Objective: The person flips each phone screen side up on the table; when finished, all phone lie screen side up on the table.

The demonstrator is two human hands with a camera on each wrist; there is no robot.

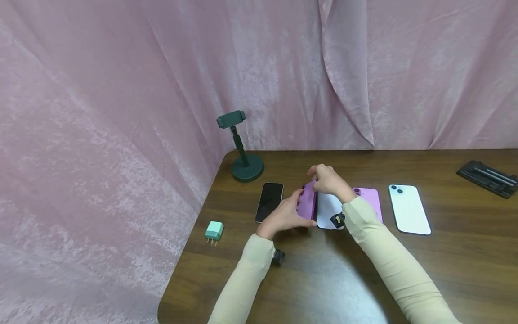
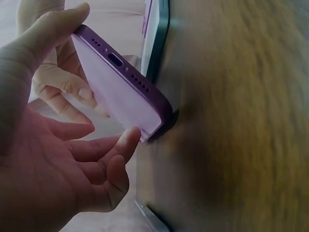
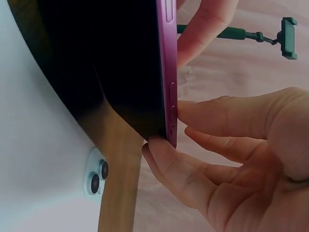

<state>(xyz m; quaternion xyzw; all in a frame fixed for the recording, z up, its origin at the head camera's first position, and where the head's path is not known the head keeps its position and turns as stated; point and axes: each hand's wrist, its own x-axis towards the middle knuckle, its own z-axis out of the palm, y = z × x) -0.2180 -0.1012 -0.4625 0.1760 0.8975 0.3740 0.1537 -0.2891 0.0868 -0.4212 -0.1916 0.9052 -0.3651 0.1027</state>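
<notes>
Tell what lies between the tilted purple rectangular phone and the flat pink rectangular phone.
A pale-blue rectangular phone, partly hidden by the right hand; head view.

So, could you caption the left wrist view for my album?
Left-hand fingers hold a rectangular purple phone at a brown wooden table.

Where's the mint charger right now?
In the head view, the mint charger lies near the left edge of the table, left of the black phone.
</notes>
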